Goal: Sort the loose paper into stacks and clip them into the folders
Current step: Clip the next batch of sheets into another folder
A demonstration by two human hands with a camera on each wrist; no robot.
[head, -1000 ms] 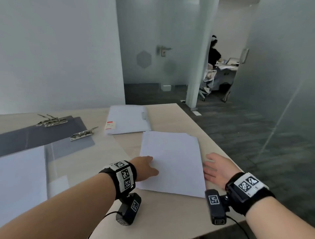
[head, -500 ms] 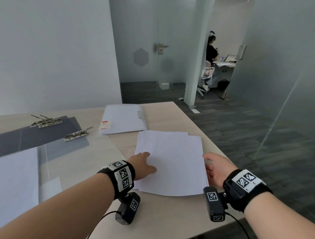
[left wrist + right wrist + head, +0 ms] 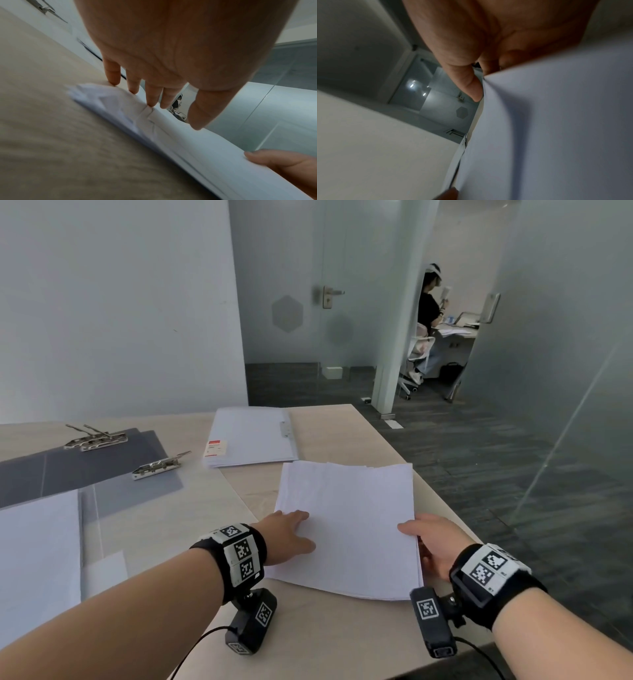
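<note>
- Head view: the loose stack of white paper sheets (image 3: 346,529) is seen near the right edge of the pale wooden table (image 3: 212,508), its right side now raised off the wood, where a second ago it lay flat. The right hand (image 3: 433,546) has been moved from lying flat beside the stack to grasping its right edge, thumb on top. The left hand (image 3: 286,537) is kept at the stack's left edge, fingers extended.
- Also in the head view, the white folder with a small red label (image 3: 251,436) is seen at the far edge, just beyond the stack, and the open grey folders with metal lever clips (image 3: 102,467) toward the far left corner (none yet holding this stack).
- Left wrist view: the straight fingers (image 3: 151,97) are pressed down on the stack's left edge, where the top sheet is creased; nothing is gripped.
- Right wrist view: the thumb (image 3: 467,83) is pinched against the upper face of the bowed stack, with other fingers under it (mostly hidden).
- Meaning for the task: the squaring of the sheets is judged finished and a lift begun; the clipping into a folder is not yet done, and the loosely aligned far edges could slip apart.
</note>
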